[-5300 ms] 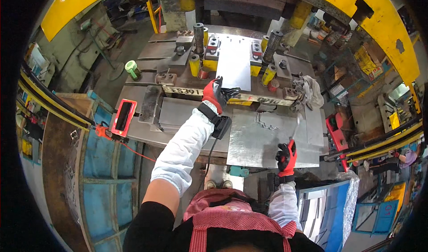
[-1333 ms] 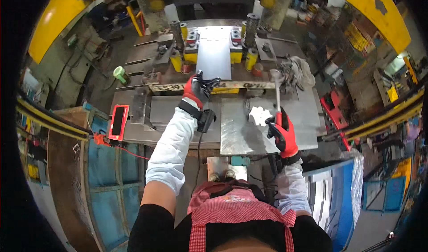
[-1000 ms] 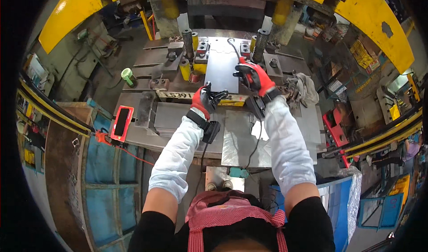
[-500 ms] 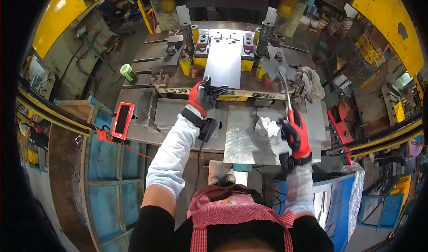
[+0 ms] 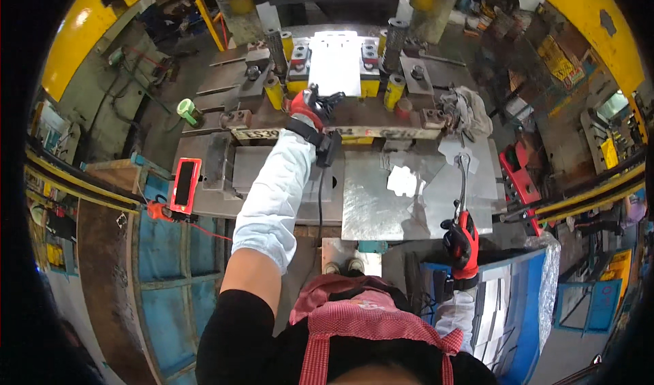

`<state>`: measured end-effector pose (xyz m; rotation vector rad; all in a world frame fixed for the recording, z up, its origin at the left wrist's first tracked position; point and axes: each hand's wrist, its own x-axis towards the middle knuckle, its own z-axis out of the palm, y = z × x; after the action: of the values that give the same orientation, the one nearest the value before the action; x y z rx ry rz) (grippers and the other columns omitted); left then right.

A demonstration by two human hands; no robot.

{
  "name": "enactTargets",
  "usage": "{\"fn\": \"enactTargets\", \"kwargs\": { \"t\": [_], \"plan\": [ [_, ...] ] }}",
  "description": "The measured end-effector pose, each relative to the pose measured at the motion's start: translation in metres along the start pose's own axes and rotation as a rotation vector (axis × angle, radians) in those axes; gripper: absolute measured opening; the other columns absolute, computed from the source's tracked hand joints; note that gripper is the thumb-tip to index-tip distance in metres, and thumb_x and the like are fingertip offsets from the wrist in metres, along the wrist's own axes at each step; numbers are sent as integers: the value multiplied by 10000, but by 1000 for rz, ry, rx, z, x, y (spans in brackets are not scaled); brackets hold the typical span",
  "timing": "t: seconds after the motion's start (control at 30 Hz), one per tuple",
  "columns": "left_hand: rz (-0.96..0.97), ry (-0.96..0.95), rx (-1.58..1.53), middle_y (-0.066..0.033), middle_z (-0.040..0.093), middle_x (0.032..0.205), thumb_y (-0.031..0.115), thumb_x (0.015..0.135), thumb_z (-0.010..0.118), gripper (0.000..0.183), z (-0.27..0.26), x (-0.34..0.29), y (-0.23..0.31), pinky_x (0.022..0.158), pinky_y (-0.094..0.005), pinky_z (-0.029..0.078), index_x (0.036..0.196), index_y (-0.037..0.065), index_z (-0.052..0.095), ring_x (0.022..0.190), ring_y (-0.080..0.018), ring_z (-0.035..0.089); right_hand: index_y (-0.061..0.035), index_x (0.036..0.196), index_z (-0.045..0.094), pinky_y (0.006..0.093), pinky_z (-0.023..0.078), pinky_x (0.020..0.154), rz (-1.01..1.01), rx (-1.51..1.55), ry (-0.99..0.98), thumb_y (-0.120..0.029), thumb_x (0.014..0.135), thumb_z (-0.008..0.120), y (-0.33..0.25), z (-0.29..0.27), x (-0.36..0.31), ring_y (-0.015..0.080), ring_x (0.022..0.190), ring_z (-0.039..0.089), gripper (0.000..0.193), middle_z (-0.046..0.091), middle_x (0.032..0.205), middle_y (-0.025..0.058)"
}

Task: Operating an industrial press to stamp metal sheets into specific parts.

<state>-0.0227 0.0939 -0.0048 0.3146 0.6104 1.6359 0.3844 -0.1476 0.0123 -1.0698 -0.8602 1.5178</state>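
Observation:
My left hand [image 5: 315,107], in a red and black glove, is at the near left corner of a bright metal sheet [image 5: 335,71], fingers spread. The sheet lies in the press die between two blocks. Whether the fingertips touch it, I cannot tell. My right hand [image 5: 463,245], gloved alike, is wrapped round the handle of a long metal tool with a rounded end [image 5: 463,187]. The tool's far end is over a flat grey cut-out piece [image 5: 449,148] at the right of the worktable. Left of it, a bright cut-out piece [image 5: 405,181] lies on a metal plate [image 5: 371,214].
Guide posts [image 5: 396,44] and yellow cylinders [image 5: 394,90] flank the die. A grey rag [image 5: 469,112] lies at its right. A phone in a red case [image 5: 184,185] is at the table's left. A blue bin [image 5: 528,303] with metal sheets stands at lower right.
The sheet has slid farther into the die, and my left hand has moved forward. My right hand has drawn back toward me, bringing the tool's end from the die's right side to the table.

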Motion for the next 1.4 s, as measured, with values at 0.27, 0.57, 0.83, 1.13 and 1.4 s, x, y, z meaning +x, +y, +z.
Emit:
{"fn": "enactTargets", "kwargs": {
  "t": [0.27,0.57,0.83,1.13,1.4],
  "plan": [
    [-22,-331,176,-180,562,1064,343,909,411,445,-26,-59,12,818,-421,495,1191,-1,430,950,-308,568,-46,1140,528,195,317,431,-99,-332,26,-143,816,586,24,-24,-12,45,475,421,343,482,633,-32],
    [135,129,1215,-88,618,922,192,822,597,244,-55,-198,-98,752,-302,459,1024,57,587,851,-220,599,-40,1243,459,238,439,592,248,-57,-202,-123,807,600,32,-42,23,115,691,555,466,602,990,85],
    [130,-207,1665,-160,568,1106,327,806,559,517,-19,-195,-149,859,-347,422,1242,70,453,1028,-302,536,-45,1224,486,219,382,507,361,-276,-335,-170,788,619,10,-33,77,64,570,481,473,595,870,20],
    [-290,136,1495,-135,639,905,386,713,662,535,-12,-124,-212,739,-360,456,1077,14,537,851,-289,604,-34,1181,522,227,446,566,-45,-310,-459,-199,799,612,51,-40,104,80,664,537,426,607,874,33],
    [-258,57,1379,-66,598,684,286,685,738,350,-42,-103,-228,476,-299,450,888,27,617,535,-151,555,-40,1195,464,280,505,582,416,3,-322,-193,812,575,70,-33,99,148,670,586,428,626,908,106]
  ]
}}
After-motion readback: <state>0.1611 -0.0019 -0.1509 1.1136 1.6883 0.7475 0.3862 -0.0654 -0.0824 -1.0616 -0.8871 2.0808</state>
